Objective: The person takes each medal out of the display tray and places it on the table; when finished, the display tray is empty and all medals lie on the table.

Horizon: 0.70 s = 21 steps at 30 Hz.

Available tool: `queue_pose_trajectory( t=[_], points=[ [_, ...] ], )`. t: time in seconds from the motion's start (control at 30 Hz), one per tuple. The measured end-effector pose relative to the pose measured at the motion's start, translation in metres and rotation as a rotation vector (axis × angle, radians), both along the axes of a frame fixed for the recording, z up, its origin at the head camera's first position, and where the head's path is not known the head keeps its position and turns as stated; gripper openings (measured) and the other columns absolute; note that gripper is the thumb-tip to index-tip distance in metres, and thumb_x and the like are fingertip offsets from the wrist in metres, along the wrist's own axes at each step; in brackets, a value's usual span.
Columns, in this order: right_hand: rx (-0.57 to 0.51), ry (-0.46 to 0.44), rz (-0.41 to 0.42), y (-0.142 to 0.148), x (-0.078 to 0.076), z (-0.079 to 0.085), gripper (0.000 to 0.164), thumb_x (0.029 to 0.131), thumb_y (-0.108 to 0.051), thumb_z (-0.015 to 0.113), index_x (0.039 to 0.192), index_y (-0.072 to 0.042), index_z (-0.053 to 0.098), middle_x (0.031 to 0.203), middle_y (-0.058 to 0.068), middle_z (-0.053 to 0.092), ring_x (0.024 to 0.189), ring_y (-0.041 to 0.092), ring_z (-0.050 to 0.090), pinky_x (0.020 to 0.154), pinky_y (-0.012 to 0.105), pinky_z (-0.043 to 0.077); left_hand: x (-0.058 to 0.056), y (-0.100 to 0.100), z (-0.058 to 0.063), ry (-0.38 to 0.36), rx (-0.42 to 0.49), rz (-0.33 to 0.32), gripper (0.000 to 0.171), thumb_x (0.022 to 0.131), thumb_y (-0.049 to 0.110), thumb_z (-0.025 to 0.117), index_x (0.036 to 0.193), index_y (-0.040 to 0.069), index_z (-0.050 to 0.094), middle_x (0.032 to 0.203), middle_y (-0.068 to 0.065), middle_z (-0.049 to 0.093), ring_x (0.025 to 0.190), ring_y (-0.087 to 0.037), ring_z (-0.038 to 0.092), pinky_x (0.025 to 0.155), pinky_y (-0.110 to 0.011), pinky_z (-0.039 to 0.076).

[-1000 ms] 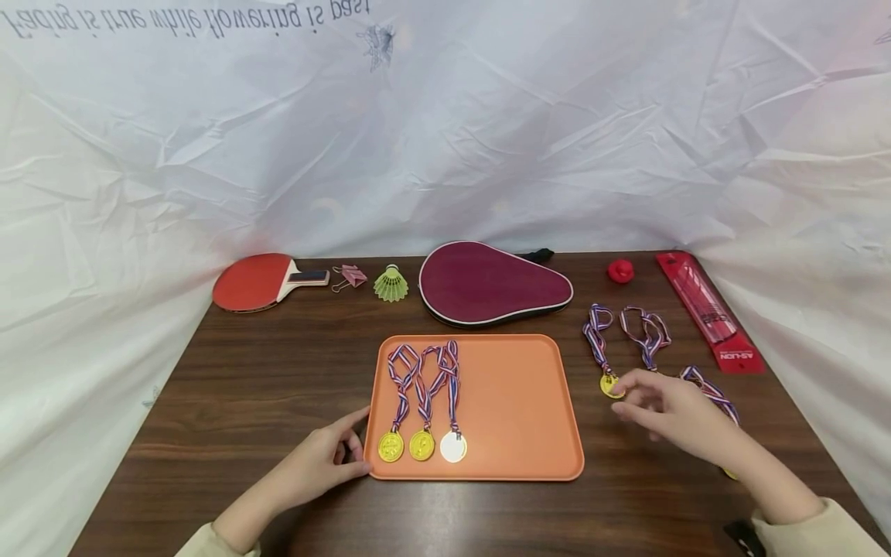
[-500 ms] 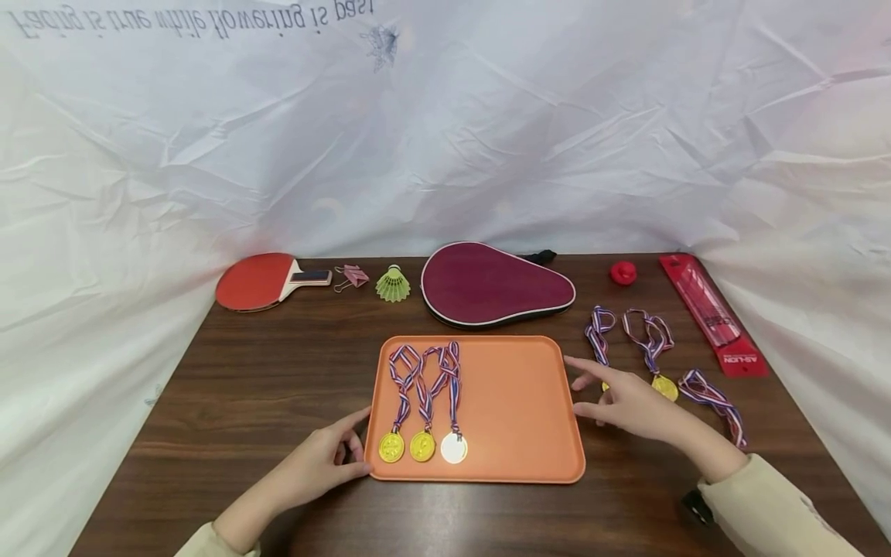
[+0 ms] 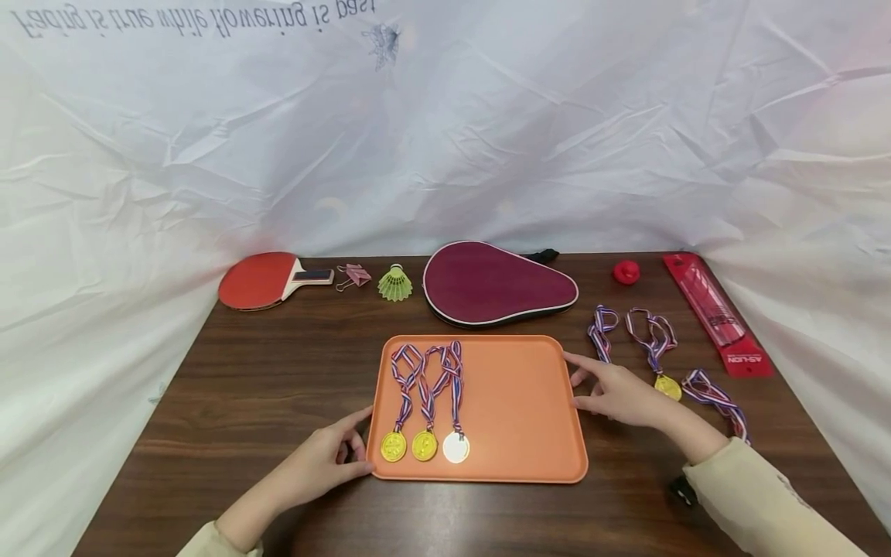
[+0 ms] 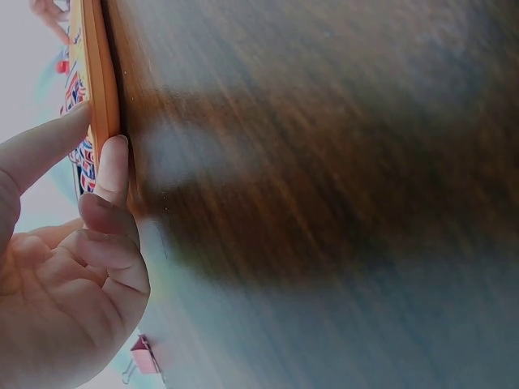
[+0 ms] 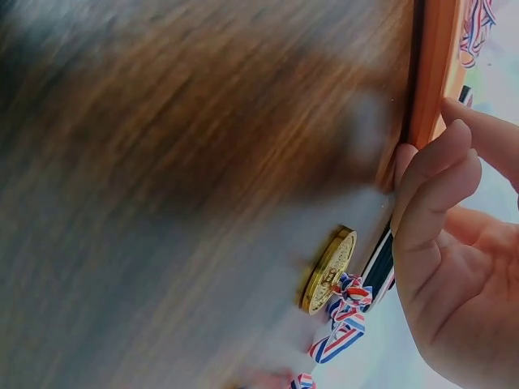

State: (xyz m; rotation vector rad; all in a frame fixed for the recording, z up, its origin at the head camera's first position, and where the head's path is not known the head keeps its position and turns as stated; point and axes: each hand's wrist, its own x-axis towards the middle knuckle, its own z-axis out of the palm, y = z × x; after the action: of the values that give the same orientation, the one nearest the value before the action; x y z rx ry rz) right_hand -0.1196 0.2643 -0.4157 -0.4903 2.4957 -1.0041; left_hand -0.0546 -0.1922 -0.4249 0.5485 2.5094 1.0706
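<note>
An orange tray (image 3: 518, 418) lies flat on the dark wooden table. Three medals with striped ribbons rest on its left half: two gold medals (image 3: 393, 446) and a silver-looking one (image 3: 456, 447). My left hand (image 3: 316, 472) touches the tray's left edge near the front corner with spread thumb and index finger. On the opposite side my right hand (image 3: 616, 394) touches the right edge in the same way, its other fingers bent. Beside that hand lie further ribboned medals, including a gold medal (image 3: 667, 387). Another gold medal (image 5: 330, 271) shows in the right wrist view.
Along the back stand out a red table tennis bat (image 3: 257, 281), a pink binder clip (image 3: 353, 275), a yellow-green shuttlecock (image 3: 395, 285), a maroon bat case (image 3: 497, 284), a small red object (image 3: 626, 271) and a red package (image 3: 720, 313). A white cloth (image 3: 445, 155) hangs behind.
My right hand has moved left from the loose medals to the tray's right edge. My left hand has stayed at the left edge. The tray and its medals look unmoved.
</note>
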Motion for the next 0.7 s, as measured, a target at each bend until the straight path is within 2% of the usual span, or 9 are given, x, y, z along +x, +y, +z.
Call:
queue_pose_trajectory(
  t=[0.2,0.37,0.5,0.57,0.7],
  points=[
    [0.016,0.026,0.007,0.001,-0.002,-0.001,0.071,0.08,-0.019,0.068,0.139,-0.009,0.03,0.098,0.005,0.055,0.048,0.01,0.047,0.044,0.026,0.04,0.0,0.0,0.001,0.014,-0.003,-0.001,0.071,0.078,0.028,0.069,0.135,0.004,0.034,0.073,0.009,0.054,0.054,-0.005,0.044,0.047,-0.021,0.037],
    [0.008,0.029,0.002,0.001,-0.002,-0.003,0.071,0.079,-0.018,0.068,0.139,-0.009,0.03,0.098,0.005,0.056,0.048,0.009,0.047,0.044,0.025,0.04,-0.002,0.0,0.007,0.069,-0.012,0.05,0.067,0.076,0.028,0.071,0.132,0.005,0.04,0.073,0.009,0.054,0.053,-0.006,0.044,0.047,-0.021,0.037],
    [-0.001,0.023,0.01,0.001,-0.002,-0.004,0.071,0.08,-0.019,0.068,0.139,-0.009,0.03,0.096,0.004,0.056,0.048,0.009,0.046,0.045,0.025,0.04,-0.003,0.001,0.013,0.105,-0.015,0.114,0.053,0.075,0.025,0.072,0.122,0.011,0.051,0.07,0.009,0.053,0.052,-0.007,0.044,0.045,-0.021,0.036],
    [0.001,0.024,0.016,0.002,-0.002,-0.004,0.071,0.08,-0.019,0.068,0.139,-0.008,0.03,0.095,0.004,0.057,0.048,0.009,0.046,0.045,0.025,0.04,-0.004,0.003,0.014,0.106,-0.014,0.127,0.044,0.076,0.024,0.072,0.115,0.013,0.056,0.068,0.009,0.053,0.051,-0.007,0.043,0.044,-0.021,0.035],
    [-0.005,0.028,0.024,0.002,-0.003,-0.005,0.072,0.08,-0.02,0.068,0.139,-0.008,0.029,0.094,0.003,0.058,0.048,0.009,0.046,0.046,0.024,0.039,-0.004,0.012,0.014,0.098,-0.038,0.089,0.03,0.077,0.026,0.071,0.103,0.014,0.062,0.066,0.009,0.051,0.052,-0.007,0.043,0.045,-0.021,0.035]
  ],
)
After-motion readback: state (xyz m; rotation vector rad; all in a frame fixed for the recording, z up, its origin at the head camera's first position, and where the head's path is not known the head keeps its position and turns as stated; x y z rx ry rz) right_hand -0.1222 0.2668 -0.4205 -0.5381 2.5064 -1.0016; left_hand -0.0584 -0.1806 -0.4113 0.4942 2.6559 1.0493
